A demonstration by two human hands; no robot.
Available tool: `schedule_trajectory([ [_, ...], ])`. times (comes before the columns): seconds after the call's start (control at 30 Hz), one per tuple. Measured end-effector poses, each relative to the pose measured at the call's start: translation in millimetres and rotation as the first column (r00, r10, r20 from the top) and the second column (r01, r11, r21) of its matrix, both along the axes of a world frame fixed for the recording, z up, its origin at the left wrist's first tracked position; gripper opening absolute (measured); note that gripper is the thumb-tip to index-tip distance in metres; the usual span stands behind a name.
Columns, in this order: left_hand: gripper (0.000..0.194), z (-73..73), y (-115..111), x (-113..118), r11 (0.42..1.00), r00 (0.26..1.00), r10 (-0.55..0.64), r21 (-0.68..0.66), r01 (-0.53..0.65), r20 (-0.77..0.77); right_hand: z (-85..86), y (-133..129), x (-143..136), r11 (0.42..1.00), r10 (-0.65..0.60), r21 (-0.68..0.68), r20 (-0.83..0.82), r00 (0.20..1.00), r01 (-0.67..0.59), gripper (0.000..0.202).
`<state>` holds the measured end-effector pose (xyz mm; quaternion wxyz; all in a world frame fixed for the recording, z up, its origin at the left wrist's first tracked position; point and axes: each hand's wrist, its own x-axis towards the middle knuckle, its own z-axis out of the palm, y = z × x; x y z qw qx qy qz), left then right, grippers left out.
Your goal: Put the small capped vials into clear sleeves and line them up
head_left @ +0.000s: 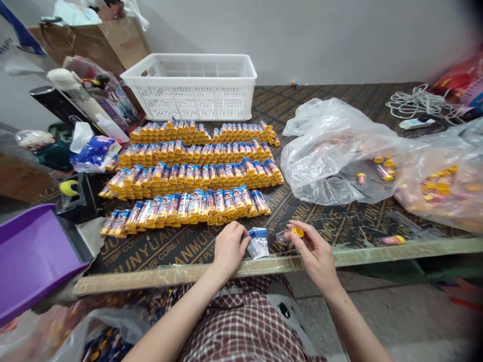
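My right hand (pixel 315 256) is closed on a small clear tube with a yellow cap (pixel 297 232); pinkish contents show through its wall. Left of it, my left hand (pixel 231 246) has its fingers bent together at the edge of a small stack of blue-and-clear printed sleeves (pixel 258 243) lying on the table. Whether a sleeve is pinched in those fingers is hard to make out. Beyond both hands, yellow-capped tubes in blue printed sleeves (pixel 196 206) lie stacked in several long rows.
A white plastic basket (pixel 192 95) stands behind the rows. Clear plastic bags (pixel 332 151) with yellow-capped tubes lie at right, near a loose capped tube (pixel 393 240). A purple tray (pixel 33 251) and a black tape dispenser (pixel 81 201) are at left. The table's taped front edge (pixel 151 279) runs before me.
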<state>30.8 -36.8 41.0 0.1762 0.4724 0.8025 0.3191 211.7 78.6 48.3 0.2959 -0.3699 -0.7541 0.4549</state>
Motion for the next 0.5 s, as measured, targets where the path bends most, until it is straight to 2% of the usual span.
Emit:
schedule_trajectory([
  [0.07,0.009,1.0,-1.8,0.8,0.994,0.978,0.047,0.086,-0.066,0.205,1.9,-4.5,0.3,1.0,0.011,0.006,-0.013,1.0,-0.011,0.025],
  [0.1,0.01,1.4,-2.4,1.1,0.987,0.934,0.075,0.11,-0.12,0.351,2.6,-7.3,0.2,1.0,0.014,0.006,-0.039,0.999,-0.014,0.024],
  [0.13,0.012,1.9,-3.0,1.2,0.976,0.859,0.101,0.119,-0.184,0.501,3.2,-10.4,0.0,1.0,0.016,0.006,-0.074,0.997,-0.015,0.023],
  [0.23,0.024,4.3,-4.1,1.3,0.924,0.538,0.151,0.075,-0.375,0.83,4.4,-20.4,-1.2,1.0,0.03,0.012,-0.167,0.986,-0.029,0.019],
  [0.27,0.03,5.5,-4.3,1.3,0.909,0.44,0.153,0.049,-0.415,0.885,4.4,-23.6,-1.5,1.0,0.031,0.009,-0.181,0.983,-0.03,0.019],
  [0.33,0.042,8.0,-4.6,1.4,0.885,0.298,0.148,0.008,-0.466,0.943,3.8,-29.2,-1.9,0.999,0.027,-0.012,-0.197,0.98,-0.03,0.018],
  [0.43,0.037,10.3,-3.9,1.6,0.852,0.152,0.147,-0.047,-0.521,0.977,2.1,-34.9,-1.5,0.999,0.013,-0.028,-0.219,0.976,-0.02,0.02],
  [0.5,0.033,10.1,-3.2,1.3,0.825,0.092,0.152,-0.075,-0.559,0.984,1.4,-37.1,-1.0,1.0,0.01,0.001,-0.223,0.975,-0.01,0.02],
])
